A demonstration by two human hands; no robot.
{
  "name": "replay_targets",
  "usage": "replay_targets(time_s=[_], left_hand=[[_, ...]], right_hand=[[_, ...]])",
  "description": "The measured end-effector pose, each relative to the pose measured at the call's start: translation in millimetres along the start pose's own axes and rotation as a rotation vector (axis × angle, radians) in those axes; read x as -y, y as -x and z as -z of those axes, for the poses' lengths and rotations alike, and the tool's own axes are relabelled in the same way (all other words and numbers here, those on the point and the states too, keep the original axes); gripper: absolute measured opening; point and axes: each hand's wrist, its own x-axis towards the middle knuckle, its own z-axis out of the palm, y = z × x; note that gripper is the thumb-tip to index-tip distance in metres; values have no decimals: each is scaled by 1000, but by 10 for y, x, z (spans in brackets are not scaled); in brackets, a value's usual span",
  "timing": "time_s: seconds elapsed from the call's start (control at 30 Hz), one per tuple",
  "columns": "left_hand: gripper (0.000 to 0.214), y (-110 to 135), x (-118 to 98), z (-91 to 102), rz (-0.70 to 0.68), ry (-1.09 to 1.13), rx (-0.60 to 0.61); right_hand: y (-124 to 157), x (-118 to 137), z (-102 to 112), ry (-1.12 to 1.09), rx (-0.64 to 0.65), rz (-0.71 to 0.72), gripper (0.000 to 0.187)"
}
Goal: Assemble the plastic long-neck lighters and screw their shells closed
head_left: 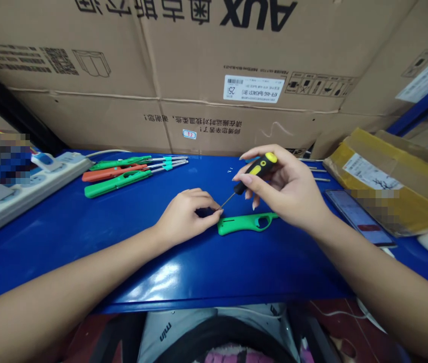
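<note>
My right hand (280,181) is closed around the black and yellow handle of a screwdriver (261,167). Its thin shaft slants down to the left, and the tip meets the fingertips of my left hand (189,214). That hand is pinched at thumb and forefinger; whether anything small sits between them besides the tip is hidden. Just right of the left thumb, a green lighter handle (236,225) with a trigger loop lies on the blue table (153,272). Its right end passes below my right hand. Tiny pale bits (230,171) lie on the table behind.
Green and orange long-necked lighters (119,174) lie at the back left beside a white power strip (47,176). Metal rods (319,174) show behind my right hand. On the right are a phone (361,217) and a yellow-taped carton (380,176). A large cardboard box (183,65) stands behind.
</note>
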Motion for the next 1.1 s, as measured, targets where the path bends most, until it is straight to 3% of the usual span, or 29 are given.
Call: replay_targets(time_s=[0.2,0.33,0.53,1.1], left_hand=[[15,14,-46,32,68,54,-47],[52,10,-39,24,104,14,66],[30,24,5,-76,33,23,197],[31,47,42,-136,0,30,188]], right_hand=[[6,-84,-133,18,-43,72,30],[18,-180,-68,-21,-155,154,26],[28,-290,-22,-24,-271,161,26],[159,-351,-147,-10,-117,214,18]])
